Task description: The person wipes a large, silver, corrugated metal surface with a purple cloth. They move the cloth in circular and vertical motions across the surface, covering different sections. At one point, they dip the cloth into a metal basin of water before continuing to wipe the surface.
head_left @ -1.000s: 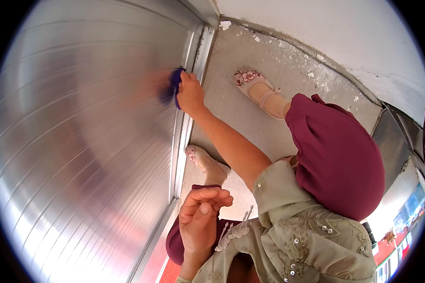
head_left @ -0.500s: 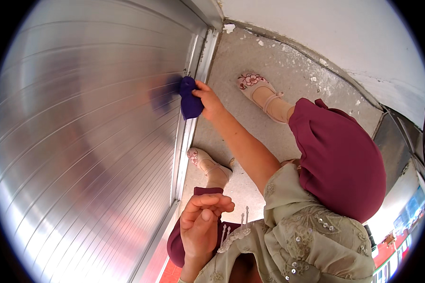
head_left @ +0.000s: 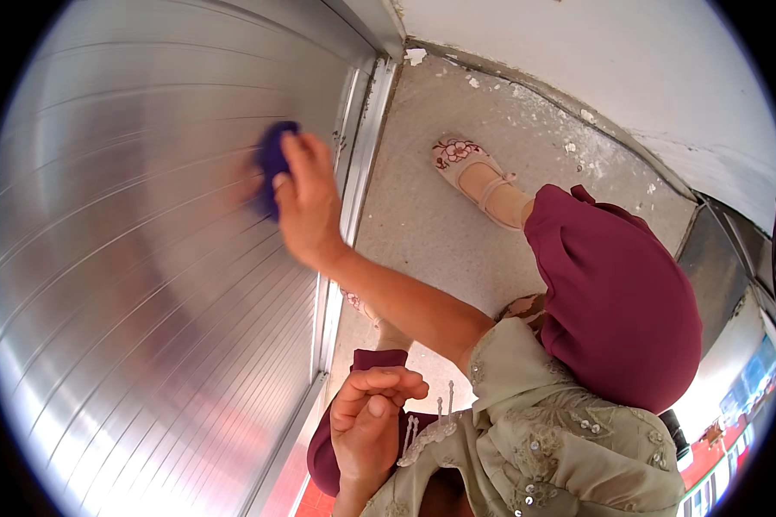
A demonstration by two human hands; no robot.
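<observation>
My right hand [head_left: 309, 202] presses a dark purple cloth [head_left: 273, 168] against the silvery ribbed metal panel [head_left: 129, 241], a little left of its framed edge. The fingers lie over the cloth's right side, and the cloth is slightly blurred. Lower down, in front of my body, my left hand [head_left: 369, 422] is raised with its fingers loosely bent and the thumb apart from them. I see nothing in it, and it touches neither the panel nor the cloth.
A metal frame strip [head_left: 366, 142] edges the panel. Right of it lies a grey concrete floor [head_left: 422, 233] with flaked white patches, bounded by a white wall [head_left: 595, 52]. One of my embroidered shoes [head_left: 466, 159] stands there; the other is partly hidden behind my right forearm.
My right hand has moved left with the purple cloth, from the frame edge onto the panel's face, and now lies over the cloth. My left hand has stayed put.
</observation>
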